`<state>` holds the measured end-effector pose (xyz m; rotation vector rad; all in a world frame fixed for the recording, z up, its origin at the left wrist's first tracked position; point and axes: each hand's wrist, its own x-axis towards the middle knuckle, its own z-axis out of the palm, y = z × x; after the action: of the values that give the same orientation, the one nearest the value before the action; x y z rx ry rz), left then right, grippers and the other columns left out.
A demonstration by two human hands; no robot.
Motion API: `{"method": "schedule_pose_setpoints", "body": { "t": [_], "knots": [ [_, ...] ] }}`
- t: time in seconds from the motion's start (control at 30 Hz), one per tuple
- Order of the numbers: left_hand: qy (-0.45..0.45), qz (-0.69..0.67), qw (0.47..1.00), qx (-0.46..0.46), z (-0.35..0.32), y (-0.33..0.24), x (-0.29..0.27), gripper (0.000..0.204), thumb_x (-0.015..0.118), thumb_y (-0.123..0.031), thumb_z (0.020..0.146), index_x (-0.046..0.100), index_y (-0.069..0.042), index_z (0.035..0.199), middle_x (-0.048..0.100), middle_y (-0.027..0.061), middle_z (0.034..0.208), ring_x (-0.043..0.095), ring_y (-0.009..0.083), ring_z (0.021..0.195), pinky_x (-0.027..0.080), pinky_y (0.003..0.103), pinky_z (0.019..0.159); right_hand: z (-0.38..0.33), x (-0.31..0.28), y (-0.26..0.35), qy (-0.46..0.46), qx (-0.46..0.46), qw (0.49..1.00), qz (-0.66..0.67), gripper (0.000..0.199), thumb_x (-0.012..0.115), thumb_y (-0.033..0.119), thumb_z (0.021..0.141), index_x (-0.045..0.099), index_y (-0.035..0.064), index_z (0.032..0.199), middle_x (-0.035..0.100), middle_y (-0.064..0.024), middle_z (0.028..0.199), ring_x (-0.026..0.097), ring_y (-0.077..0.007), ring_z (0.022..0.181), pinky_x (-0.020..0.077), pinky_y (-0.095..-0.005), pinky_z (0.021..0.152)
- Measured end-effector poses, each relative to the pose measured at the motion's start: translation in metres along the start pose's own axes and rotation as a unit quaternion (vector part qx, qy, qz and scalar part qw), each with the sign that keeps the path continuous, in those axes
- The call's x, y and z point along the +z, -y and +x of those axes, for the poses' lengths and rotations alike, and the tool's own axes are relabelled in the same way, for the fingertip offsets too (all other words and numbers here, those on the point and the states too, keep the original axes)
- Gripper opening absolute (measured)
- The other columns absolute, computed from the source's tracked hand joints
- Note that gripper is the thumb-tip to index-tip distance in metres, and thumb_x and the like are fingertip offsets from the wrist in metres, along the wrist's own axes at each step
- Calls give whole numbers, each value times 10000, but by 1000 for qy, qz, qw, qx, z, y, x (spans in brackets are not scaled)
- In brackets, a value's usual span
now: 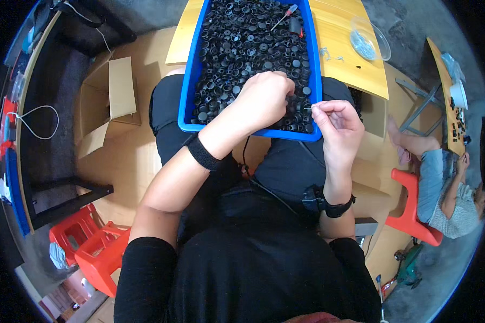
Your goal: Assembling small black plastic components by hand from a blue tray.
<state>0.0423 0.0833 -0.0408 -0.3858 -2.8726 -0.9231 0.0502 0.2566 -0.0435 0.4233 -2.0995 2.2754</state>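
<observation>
Two hands: both work at the near end of a blue tray, above the person's lap.
Left wrist: a black sweatband [203, 153] wraps it; the forearm crosses over the dark trousers toward the tray.
Right wrist: a black watch-like strap [328, 203] sits on it, with a thin black cable running across the lap nearby.
Left hand [264, 99]: lies curled over the black parts at the tray's near right corner, fingers bent down into the pile; what they grip cannot be told, since the back of the hand hides it.
Right hand [337, 124]: is held just outside the tray's right rim, thumb and forefinger pinched narrow on a small thin pin-like piece [309, 107] whose tip points toward the left hand.
Blue tray [187, 91]: rests on the knees with its far end toward a yellow table, and is filled with small black round parts [242, 43].
Screwdriver [284, 16]: thin, red-handled, lies on the parts at the far end.
Yellow table [345, 59]: carries a clear bowl [369, 40] of small pale pieces.
Left side: an open cardboard box [108, 97] stands on the floor; red plastic stools [91, 247] lie nearer.
Right side: another person [447, 194] sits on a red stool at a second table.
</observation>
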Motion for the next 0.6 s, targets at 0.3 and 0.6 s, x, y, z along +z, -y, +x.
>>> {"method": "schedule_pose_setpoints", "body": {
  "t": [0.3, 0.6],
  "knots": [
    [-12, -6, 1000, -6, -3, 1, 0, 132, 619, -30, 655, 628, -2, 783, 615, 159, 803, 611, 325, 780, 491, 398, 712, 3, 0, -6, -17, -17, 1000, -15, 97, 634, -59, 792, 583, 7, 843, 620, -31, 807, 565, -52, 716, 454, -170, 639],
    [-122, -126, 983, 56, -32, -14, -25, 170, 635, -57, 693, 633, -6, 856, 604, 138, 785, 612, 284, 703, 494, 327, 625, -5, 17, 16, 3, -52, 998, 22, 97, 633, -62, 788, 579, -1, 841, 623, -47, 843, 588, -82, 752, 474, -192, 673]
  ]
}}
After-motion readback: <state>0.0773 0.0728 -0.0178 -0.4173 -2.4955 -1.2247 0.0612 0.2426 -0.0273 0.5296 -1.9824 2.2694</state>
